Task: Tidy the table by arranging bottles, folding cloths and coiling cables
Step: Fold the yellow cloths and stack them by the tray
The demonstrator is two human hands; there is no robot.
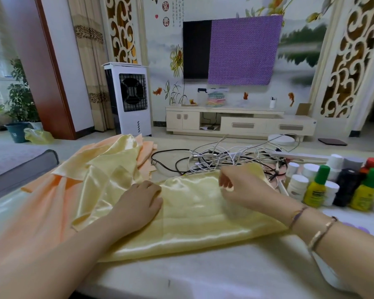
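Note:
A shiny pale yellow satin cloth [194, 219] lies spread across the white table in front of me. My left hand [138, 201] rests flat on its left part, fingers together. My right hand [240, 186] hovers over the cloth's far right corner with curled fingers that seem to pinch the fabric. More yellow cloth [112, 162] and orange cloths [52, 190] are heaped at the left. A tangle of white and black cables [220, 158] lies behind the cloth. Several bottles [319, 186], white, yellow with green caps and black, stand grouped at the right.
The white table [203, 277] runs to a near edge at the bottom. A grey cushion [20, 169] sits off the table's left side. Beyond stand an air cooler [130, 98], a TV cabinet [235, 121] and a wall TV half covered by a purple cloth [244, 50].

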